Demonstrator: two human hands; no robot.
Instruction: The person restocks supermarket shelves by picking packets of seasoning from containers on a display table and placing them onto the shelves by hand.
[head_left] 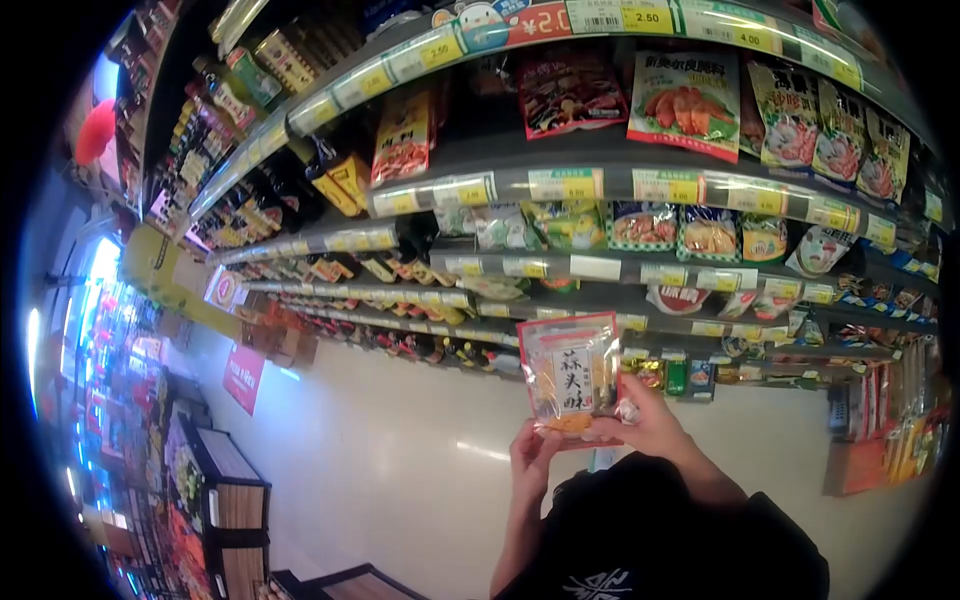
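A clear pouch with a red border (553, 372) and a white label of dark Chinese characters is held upright before my chest, its front facing me. Orange-brown food shows through the plastic. My left hand (533, 452) pinches the pouch's lower left corner. On the other side, my right hand (640, 420) grips the lower right edge, the thumb lying across the front. Some of the fingers are hidden behind the pouch.
Shelves of seasoning packets (684, 103) with price tags (565, 184) curve across the top and right. Bottles (228, 95) line the left shelves. Hanging packets (905, 410) are at the right. A dark-framed display stand (238, 505) stands lower left on the pale floor (390, 450).
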